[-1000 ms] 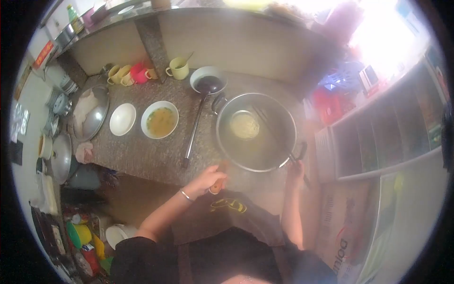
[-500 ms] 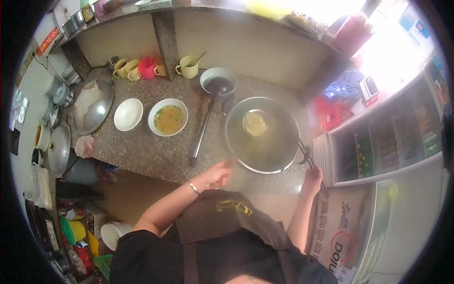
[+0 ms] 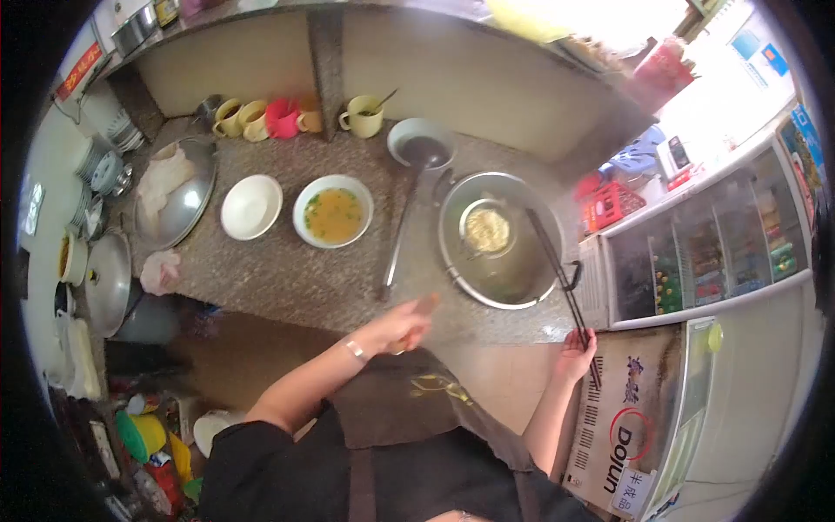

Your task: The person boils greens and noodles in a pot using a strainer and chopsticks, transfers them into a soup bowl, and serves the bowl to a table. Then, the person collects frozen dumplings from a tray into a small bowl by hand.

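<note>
My left hand (image 3: 402, 329), closed, grips the handle of a round strainer (image 3: 509, 250). Only the handle's ends show, past my fingers. Pale noodles (image 3: 487, 231) sit in the strainer, inside a large metal pot (image 3: 450, 265) of cloudy liquid. Between the fingers of my right hand (image 3: 577, 355) are long dark chopsticks (image 3: 557, 261), slanting up over the pot's right side and apart from the noodles. Left of the pot stand a bowl of soup (image 3: 333, 211) with chopped greens and an empty white bowl (image 3: 252, 207). A ladle (image 3: 400, 230) rests with its head in another bowl (image 3: 441, 137).
Several mugs (image 3: 361, 117) stand along the back partition. A metal lid (image 3: 205, 196) with a cloth on it lies at the left. To the right are a glass-fronted cabinet (image 3: 687, 261) and a cardboard panel (image 3: 622, 418). A red basket (image 3: 616, 207) sits behind.
The chopsticks have swung up and now show more of their length over the pot. My right hand has opened slightly around them. The strainer's rim shows more clearly. The whole view has shifted.
</note>
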`<state>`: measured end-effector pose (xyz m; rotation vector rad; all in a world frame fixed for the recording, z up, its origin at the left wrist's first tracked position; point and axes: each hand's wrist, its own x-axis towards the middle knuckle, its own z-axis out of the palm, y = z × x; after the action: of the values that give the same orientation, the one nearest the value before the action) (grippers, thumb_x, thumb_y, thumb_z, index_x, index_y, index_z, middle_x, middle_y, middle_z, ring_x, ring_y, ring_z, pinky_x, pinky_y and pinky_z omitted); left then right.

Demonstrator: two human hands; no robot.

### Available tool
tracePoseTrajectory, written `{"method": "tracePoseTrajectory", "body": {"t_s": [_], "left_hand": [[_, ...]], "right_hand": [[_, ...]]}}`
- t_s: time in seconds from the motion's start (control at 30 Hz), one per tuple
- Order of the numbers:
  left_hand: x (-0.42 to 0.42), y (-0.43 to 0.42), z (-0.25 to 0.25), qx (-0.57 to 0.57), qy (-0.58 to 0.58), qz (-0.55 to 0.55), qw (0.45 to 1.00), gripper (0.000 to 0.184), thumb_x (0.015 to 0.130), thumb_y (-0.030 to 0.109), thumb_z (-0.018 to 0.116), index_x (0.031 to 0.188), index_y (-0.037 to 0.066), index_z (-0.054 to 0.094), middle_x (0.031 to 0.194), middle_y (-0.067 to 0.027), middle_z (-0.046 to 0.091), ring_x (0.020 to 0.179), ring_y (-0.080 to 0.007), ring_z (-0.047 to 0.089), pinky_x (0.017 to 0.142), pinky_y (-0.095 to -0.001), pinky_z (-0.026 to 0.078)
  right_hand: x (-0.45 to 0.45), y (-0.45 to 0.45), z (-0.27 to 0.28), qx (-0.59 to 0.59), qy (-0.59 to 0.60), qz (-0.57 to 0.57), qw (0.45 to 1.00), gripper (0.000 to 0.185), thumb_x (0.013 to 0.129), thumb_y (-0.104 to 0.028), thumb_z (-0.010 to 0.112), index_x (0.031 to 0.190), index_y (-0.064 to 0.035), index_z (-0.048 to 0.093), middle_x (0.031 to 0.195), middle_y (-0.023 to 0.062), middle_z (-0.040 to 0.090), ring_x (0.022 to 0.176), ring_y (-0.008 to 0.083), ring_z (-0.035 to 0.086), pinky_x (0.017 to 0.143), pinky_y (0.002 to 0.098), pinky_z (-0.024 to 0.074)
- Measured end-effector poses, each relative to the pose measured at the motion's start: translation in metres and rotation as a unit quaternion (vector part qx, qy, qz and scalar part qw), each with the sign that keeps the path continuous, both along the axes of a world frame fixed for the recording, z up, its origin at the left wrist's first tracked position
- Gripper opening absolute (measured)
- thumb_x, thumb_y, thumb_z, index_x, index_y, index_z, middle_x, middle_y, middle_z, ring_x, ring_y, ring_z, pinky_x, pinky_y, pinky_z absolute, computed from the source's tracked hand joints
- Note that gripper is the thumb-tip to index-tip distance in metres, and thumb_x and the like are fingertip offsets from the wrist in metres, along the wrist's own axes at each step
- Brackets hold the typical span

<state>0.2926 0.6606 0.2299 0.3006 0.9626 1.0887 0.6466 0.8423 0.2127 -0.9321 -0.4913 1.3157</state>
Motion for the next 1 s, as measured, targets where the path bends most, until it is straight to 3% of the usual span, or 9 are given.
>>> {"method": "tracePoseTrajectory", "body": {"t_s": [0.1,0.2,0.27,0.3,0.43,0.6,0.8,0.87,1.0], "left_hand": [[0.000,0.006,-0.001,-0.005,-0.024,0.034,0.999,0.003,0.085,0.006,0.047,0.086,0.005,0.044,0.064,-0.0026,0.047,0.044,-0.0091,0.046,0.042,-0.0252,0.040],[-0.008,-0.005,0.027,0.030,0.034,-0.059,0.997,0.031,0.090,0.010,0.048,0.119,0.002,0.039,0.061,0.0014,0.048,0.043,-0.0055,0.047,0.038,-0.0211,0.041],[-0.012,-0.022,0.007,0.050,0.003,-0.032,0.998,0.007,0.084,0.008,0.049,0.078,0.006,0.046,0.058,-0.0025,0.047,0.044,-0.0104,0.046,0.043,-0.0266,0.040],[-0.014,-0.015,-0.005,0.065,0.007,-0.030,0.997,0.009,0.083,0.008,0.051,0.076,0.006,0.046,0.059,-0.0029,0.048,0.045,-0.0114,0.047,0.042,-0.0278,0.041],[-0.007,-0.012,0.025,0.042,0.072,-0.059,0.995,0.009,0.082,0.007,0.052,0.075,0.005,0.046,0.060,-0.0025,0.048,0.044,-0.0103,0.047,0.040,-0.0273,0.040],[-0.020,-0.023,0.015,0.027,-0.117,-0.054,0.991,0.006,0.087,0.007,0.051,0.088,0.004,0.046,0.063,0.0001,0.049,0.047,-0.0069,0.050,0.040,-0.0201,0.043],[-0.013,-0.040,0.034,0.051,-0.052,-0.085,0.994,0.007,0.087,0.007,0.051,0.087,0.003,0.045,0.066,-0.0001,0.047,0.048,-0.0051,0.047,0.039,-0.0186,0.042],[-0.024,-0.039,0.021,0.025,-0.151,-0.065,0.986,0.011,0.087,0.004,0.049,0.095,0.002,0.041,0.067,-0.0007,0.047,0.049,-0.0057,0.047,0.039,-0.0195,0.043],[-0.002,-0.057,0.043,0.023,-0.062,-0.057,0.996,0.005,0.088,0.006,0.049,0.086,0.003,0.045,0.067,-0.0002,0.047,0.048,-0.0042,0.044,0.039,-0.0158,0.040]], "right_hand": [[0.000,-0.012,-0.021,0.023,-0.019,0.023,0.999,0.028,0.091,-0.024,0.050,0.112,-0.0062,0.057,0.104,0.0073,0.059,0.096,0.0190,0.056,0.086,0.0317,0.0470],[-0.001,-0.030,0.001,0.007,-0.020,0.000,1.000,0.030,0.091,-0.024,0.050,0.114,-0.0059,0.056,0.104,0.0070,0.058,0.096,0.0195,0.054,0.089,0.0307,0.0455],[0.005,-0.033,-0.012,-0.014,-0.036,-0.030,0.999,0.031,0.091,-0.024,0.050,0.115,-0.0055,0.056,0.104,0.0079,0.058,0.094,0.0197,0.055,0.088,0.0310,0.0458],[0.009,-0.032,-0.026,-0.018,-0.036,-0.013,0.999,0.031,0.091,-0.024,0.050,0.115,-0.0052,0.056,0.104,0.0084,0.057,0.095,0.0196,0.055,0.088,0.0306,0.0462],[-0.021,-0.057,0.002,0.024,-0.031,0.002,0.999,0.030,0.092,-0.022,0.049,0.116,-0.0041,0.055,0.104,0.0097,0.057,0.096,0.0201,0.055,0.087,0.0306,0.0470],[-0.020,-0.057,-0.019,0.009,-0.052,-0.006,0.999,0.030,0.093,-0.021,0.048,0.116,-0.0044,0.054,0.107,0.0098,0.057,0.097,0.0214,0.055,0.088,0.0324,0.0467],[-0.038,-0.066,0.011,0.049,-0.060,-0.038,0.996,0.031,0.092,-0.025,0.049,0.117,-0.0054,0.051,0.104,0.0060,0.057,0.095,0.0185,0.054,0.084,0.0313,0.0442],[-0.033,-0.086,0.004,0.035,-0.071,-0.053,0.995,0.032,0.092,-0.026,0.049,0.117,-0.0048,0.051,0.104,0.0062,0.057,0.095,0.0183,0.054,0.084,0.0309,0.0443],[-0.052,-0.094,0.027,0.065,-0.076,-0.043,0.994,0.033,0.092,-0.026,0.050,0.116,-0.0032,0.051,0.104,0.0066,0.056,0.094,0.0181,0.054,0.085,0.0298,0.0435]]}}
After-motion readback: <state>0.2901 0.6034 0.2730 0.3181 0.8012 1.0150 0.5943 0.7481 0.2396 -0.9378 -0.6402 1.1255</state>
